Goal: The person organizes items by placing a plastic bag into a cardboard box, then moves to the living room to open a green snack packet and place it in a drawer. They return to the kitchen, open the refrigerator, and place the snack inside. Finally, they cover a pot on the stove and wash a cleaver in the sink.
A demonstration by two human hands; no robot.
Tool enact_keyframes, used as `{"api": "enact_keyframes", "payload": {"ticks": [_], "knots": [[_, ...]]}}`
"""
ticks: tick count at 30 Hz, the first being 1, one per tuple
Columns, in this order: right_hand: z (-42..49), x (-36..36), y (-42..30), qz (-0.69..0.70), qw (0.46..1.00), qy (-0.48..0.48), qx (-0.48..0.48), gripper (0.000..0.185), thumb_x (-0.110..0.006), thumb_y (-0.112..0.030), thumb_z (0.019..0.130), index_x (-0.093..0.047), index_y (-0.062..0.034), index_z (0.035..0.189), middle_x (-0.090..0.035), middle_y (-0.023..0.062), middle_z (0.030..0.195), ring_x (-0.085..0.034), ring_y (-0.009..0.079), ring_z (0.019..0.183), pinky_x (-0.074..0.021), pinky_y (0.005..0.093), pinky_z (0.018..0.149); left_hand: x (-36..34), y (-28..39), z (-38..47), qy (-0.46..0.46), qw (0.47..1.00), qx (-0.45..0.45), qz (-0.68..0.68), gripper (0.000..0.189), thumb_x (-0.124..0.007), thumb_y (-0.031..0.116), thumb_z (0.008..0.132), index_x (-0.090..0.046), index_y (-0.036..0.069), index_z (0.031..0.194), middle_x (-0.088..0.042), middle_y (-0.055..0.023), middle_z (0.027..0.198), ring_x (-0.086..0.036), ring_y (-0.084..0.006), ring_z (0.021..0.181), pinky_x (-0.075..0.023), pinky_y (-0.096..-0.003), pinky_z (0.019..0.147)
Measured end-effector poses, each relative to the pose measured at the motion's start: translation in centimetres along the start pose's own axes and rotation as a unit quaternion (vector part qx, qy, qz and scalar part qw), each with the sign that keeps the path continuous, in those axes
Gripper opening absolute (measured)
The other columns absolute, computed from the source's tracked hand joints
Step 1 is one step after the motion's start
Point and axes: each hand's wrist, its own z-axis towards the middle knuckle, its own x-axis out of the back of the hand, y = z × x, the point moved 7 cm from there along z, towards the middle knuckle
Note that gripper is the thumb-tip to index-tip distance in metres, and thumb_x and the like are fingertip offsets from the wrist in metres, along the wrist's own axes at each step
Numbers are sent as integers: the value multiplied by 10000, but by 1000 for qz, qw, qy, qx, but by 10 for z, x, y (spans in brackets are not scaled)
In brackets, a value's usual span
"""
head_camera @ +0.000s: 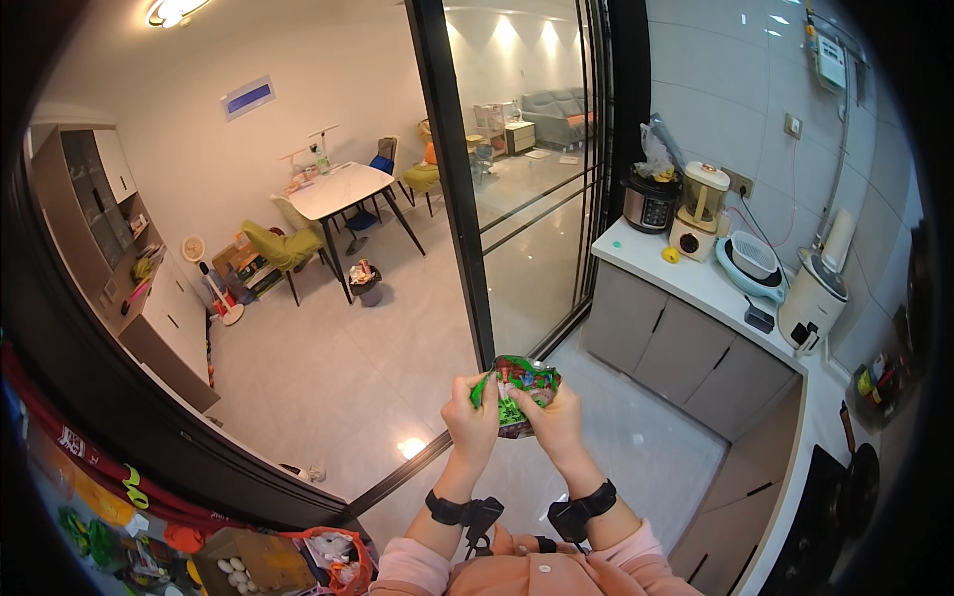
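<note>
A green and dark red plastic food packet (522,398) with printed writing is held up in front of my body, over the floor by the sliding door's threshold. My left hand (471,413) pinches its left edge between thumb and fingers. On the opposite side my right hand (557,421) grips the packet, its thumb lying across the printed front. The packet's back and the fingers behind it are hidden. Black straps with small devices circle both wrists.
A black-framed glass sliding door (462,186) stands ahead. To the right, a white counter (693,279) carries a pressure cooker (650,201), a blender (699,212) and an air fryer (812,298). A cardboard box (261,559) with eggs sits at lower left. Beyond the doorway are a dining table (339,190) and chairs.
</note>
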Motion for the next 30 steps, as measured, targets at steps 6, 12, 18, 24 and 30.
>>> {"api": "enact_keyframes", "payload": {"ticks": [6, 12, 18, 24, 30], "knots": [[4, -17, 10, 68, 997, 20, -11, 233, -744, -82, 821, -627, 25, 992, -703, 83, 840, -634, 77, 765, -528, 258, 689, 10, -9, 2, -36, 997, 64, 28, 235, -738, 157, 845, -563, 26, 931, -648, -108, 719, -641, -178, 630, -495, -310, 566], [-8, -63, 8, 9, 999, 11, 29, 181, -720, -105, 849, -602, 16, 913, -666, 63, 763, -581, 59, 706, -493, 254, 629, 44, -27, 12, -22, 995, 78, 60, 232, -735, 136, 822, -536, 48, 904, -688, -107, 796, -667, -228, 657, -506, -330, 580], [-14, -121, 4, -6, 997, -32, 63, 207, -702, -140, 867, -576, 22, 897, -632, 94, 712, -579, 96, 647, -475, 270, 578, 87, -48, 25, -23, 984, 83, 154, 176, -684, 76, 819, -524, 56, 891, -704, -108, 883, -670, -280, 699, -512, -350, 605], [-15, -169, 15, -62, 990, -115, 46, 227, -686, -175, 877, -577, 15, 934, -623, 125, 710, -600, 146, 624, -475, 288, 564, 119, -78, 38, -54, 973, 93, 206, 174, -647, 33, 828, -526, 63, 950, -701, -123, 933, -677, -306, 767, -518, -369, 638], [15, -203, 44, -18, 993, -110, 46, 281, -763, -123, 799, -594, 9, 981, -654, 93, 754, -607, 115, 662, -487, 269, 595, 118, -122, 57, -132, 976, 81, 152, 191, -620, 4, 843, -532, 43, 1008, -678, -144, 1027, -666, -301, 831, -517, -366, 678]]}}
